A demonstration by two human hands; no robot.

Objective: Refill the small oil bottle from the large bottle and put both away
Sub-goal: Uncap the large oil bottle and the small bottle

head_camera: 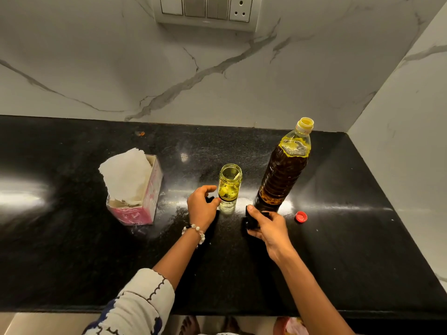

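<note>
Head view, left hand (202, 209) fingers curled round small bottle (229, 183), right hand (267, 228) gripping black cap (251, 220).

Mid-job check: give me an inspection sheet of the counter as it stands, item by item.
Surface: black stone counter, glossy, with glare patches and pale smears around the bottles.
Job's things: small oil bottle upright, open, oil in the bottom; large bottle upright, uncapped, mostly full; red cap lying on the counter to its right.
Clutter: pink tissue box at left, a tissue sticking up; a small orange speck near the wall.
Grip: left hand holds the small bottle's base; right hand holds a black lid.
Cables: nothing seen.
Surroundings: marble wall, switch panel with socket.
</note>
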